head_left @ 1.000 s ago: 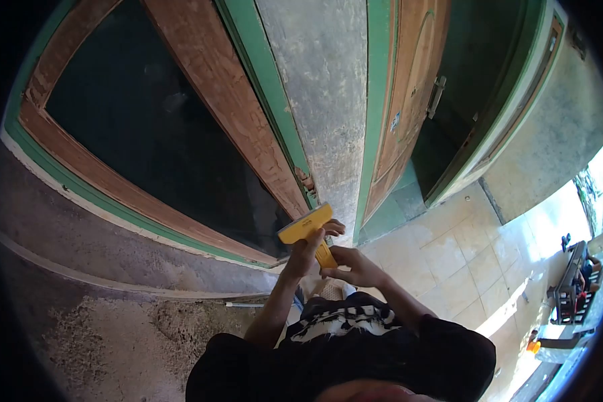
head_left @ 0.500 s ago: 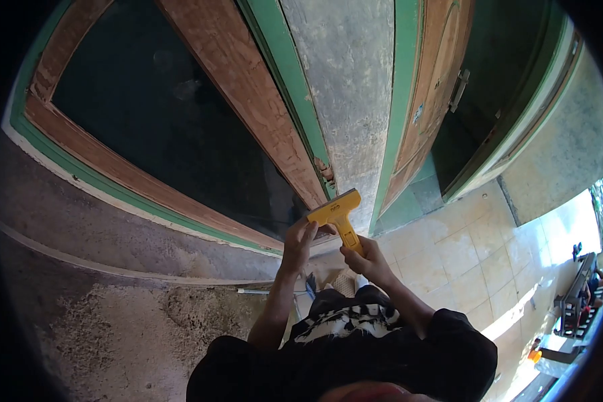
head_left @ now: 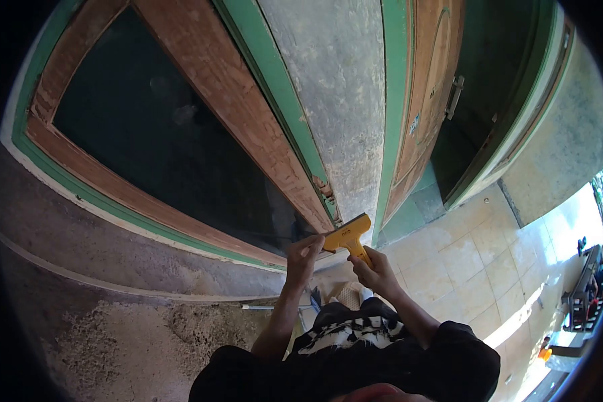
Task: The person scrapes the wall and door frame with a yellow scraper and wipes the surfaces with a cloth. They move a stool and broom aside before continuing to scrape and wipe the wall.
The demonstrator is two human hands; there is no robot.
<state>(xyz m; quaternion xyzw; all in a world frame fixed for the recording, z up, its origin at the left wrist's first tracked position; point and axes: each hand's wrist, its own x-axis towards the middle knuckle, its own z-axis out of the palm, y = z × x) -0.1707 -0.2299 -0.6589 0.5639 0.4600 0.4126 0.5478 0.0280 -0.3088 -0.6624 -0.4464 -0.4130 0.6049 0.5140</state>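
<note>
A yellow squeegee point(head_left: 349, 238) with a dark blade edge is held in front of my body, its blade pointing up and away. My right hand point(head_left: 374, 269) is wrapped round its handle. The fingers of my left hand point(head_left: 304, 260) pinch the left end of the squeegee head. Just beyond the blade are the lower corner of the brown wooden window frame point(head_left: 248, 100) and the grey wall strip point(head_left: 345, 134). Dark window glass point(head_left: 161, 127) lies to the left.
A wooden door point(head_left: 425, 87) with a metal handle stands right of the wall strip. Pale floor tiles point(head_left: 462, 258) lie below it. A dark bench point(head_left: 583, 288) is at the far right. A rough ledge point(head_left: 127, 348) runs at the lower left.
The squeegee and both my hands have moved slightly down and to the right in view. The squeegee head is tilted a little more. My grip on it is still two-handed.
</note>
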